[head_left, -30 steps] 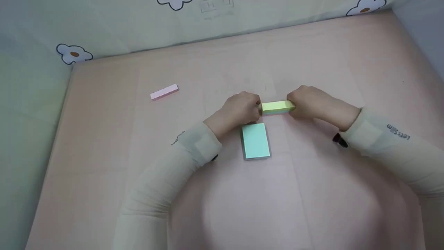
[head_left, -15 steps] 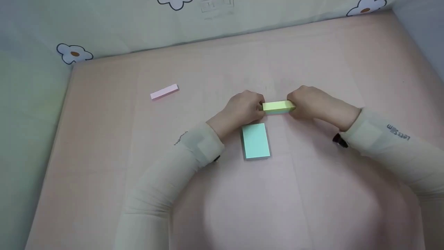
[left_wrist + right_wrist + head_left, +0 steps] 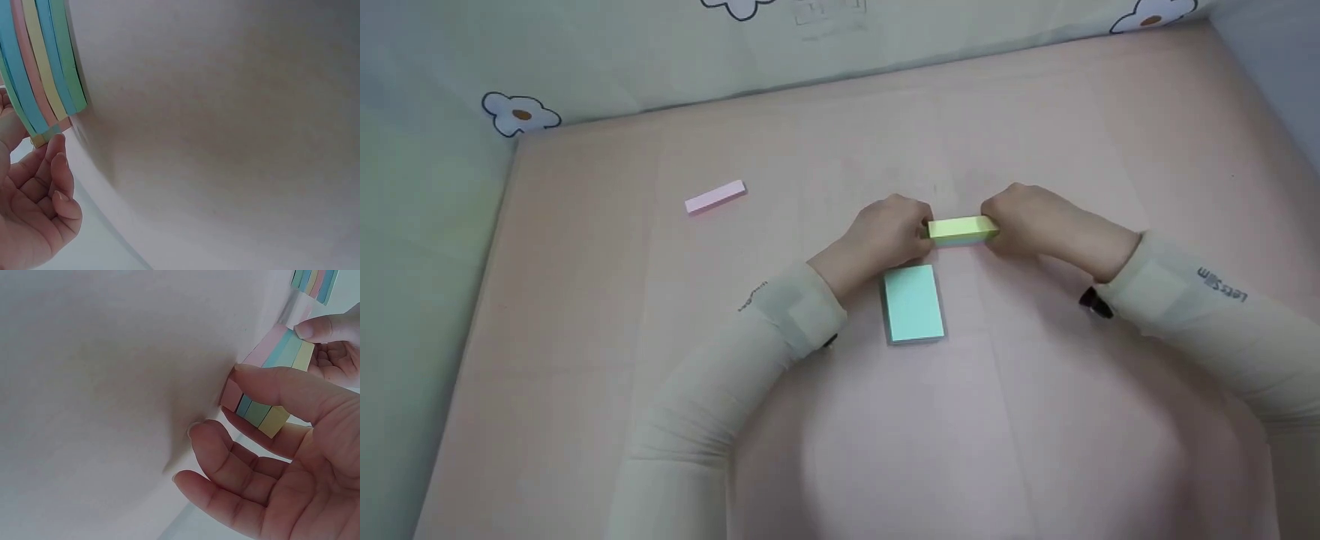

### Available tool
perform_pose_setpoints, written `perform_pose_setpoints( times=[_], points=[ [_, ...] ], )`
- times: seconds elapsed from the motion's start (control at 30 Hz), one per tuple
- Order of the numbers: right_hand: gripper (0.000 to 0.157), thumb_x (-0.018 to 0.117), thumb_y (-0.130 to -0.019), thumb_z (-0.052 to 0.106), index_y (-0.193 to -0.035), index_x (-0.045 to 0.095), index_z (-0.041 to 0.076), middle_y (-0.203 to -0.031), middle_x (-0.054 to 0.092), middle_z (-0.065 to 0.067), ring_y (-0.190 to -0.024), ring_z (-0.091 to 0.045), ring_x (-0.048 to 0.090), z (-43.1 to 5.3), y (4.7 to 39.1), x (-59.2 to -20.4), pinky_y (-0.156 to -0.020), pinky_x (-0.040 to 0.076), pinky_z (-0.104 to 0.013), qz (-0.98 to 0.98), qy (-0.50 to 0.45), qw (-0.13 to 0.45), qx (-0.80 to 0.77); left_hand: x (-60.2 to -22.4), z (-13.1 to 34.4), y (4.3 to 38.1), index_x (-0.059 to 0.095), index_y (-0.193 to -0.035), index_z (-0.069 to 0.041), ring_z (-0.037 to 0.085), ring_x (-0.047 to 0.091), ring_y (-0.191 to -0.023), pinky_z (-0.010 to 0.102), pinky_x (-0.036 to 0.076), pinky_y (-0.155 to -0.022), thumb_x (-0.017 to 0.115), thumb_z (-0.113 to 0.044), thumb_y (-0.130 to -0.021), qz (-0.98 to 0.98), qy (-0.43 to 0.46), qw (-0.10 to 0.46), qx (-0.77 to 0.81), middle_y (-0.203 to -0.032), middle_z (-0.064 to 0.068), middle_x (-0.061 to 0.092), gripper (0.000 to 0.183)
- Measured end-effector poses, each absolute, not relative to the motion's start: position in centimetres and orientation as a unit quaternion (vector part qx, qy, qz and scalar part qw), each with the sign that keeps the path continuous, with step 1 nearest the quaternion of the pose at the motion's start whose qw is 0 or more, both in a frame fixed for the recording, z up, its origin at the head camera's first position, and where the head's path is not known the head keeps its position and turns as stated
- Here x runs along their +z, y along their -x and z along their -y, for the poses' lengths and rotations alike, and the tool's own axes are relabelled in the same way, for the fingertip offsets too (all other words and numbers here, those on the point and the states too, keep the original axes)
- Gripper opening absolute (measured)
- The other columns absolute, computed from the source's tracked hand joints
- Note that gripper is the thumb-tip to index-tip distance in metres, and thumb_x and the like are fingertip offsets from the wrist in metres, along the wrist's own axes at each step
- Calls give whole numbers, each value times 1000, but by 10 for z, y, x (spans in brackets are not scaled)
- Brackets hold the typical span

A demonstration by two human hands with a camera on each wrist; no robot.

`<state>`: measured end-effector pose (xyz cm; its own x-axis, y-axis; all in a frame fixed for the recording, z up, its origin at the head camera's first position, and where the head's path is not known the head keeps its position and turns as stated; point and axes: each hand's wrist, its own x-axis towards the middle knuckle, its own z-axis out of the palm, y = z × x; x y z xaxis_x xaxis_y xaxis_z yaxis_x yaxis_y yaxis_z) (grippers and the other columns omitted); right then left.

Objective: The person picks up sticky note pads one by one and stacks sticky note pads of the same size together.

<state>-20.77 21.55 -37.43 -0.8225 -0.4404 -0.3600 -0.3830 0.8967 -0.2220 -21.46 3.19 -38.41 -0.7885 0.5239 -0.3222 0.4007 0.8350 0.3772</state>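
Near the middle of the table, a short stack of narrow sticky note pads (image 3: 961,227) lies between the two hands, yellow on top. Its layers of yellow, green, blue and pink show in the right wrist view. My right hand (image 3: 1039,225) pinches the right end between thumb and index finger, the other fingers loosely bent. At the left end, my left hand (image 3: 885,236) holds it with thumb and fingertips. Just in front of the left hand stands a taller stack of larger sticky note pads (image 3: 913,304), mint green on top, its coloured layers (image 3: 48,62) visible in the left wrist view.
A narrow pink pad (image 3: 715,198) lies by itself to the left, farther back. The pale pink tabletop (image 3: 585,300) meets a light green cloth wall (image 3: 637,60) with flower prints at the back and left.
My left hand has shifted slightly right, its fingers coming closer round the left end of the narrow stack. The right hand and the other pads have stayed in place.
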Motion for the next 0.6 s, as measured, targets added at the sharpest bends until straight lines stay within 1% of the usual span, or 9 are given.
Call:
perform_pose_setpoints(
  times=[0.27,0.5,0.6],
  points=[
    [9,60,-73,1,-81,62,-2,-67,56,-8,-59,-21,44,-215,208,-375,-55,37,-32,-952,218,203,-71,-386,-31,215,64,-110,-8,12,55,-82,26,47,-77,56,-20,-87,-933,-251,207,152,-104,3,66,28],
    [4,58,-70,-1,-74,59,0,-62,50,-6,-58,-20,40,-217,206,-375,-54,34,-30,-952,228,184,-84,-386,-29,214,65,-109,-8,11,54,-82,26,46,-77,56,-18,-86,-931,-251,211,160,-104,2,66,27],
    [4,59,-71,-1,-75,59,-1,-63,51,-6,-58,-20,40,-217,206,-375,-54,34,-30,-952,229,185,-84,-386,-29,214,64,-110,-8,11,54,-82,26,46,-77,56,-19,-87,-931,-249,212,161,-105,2,66,27]
  ],
)
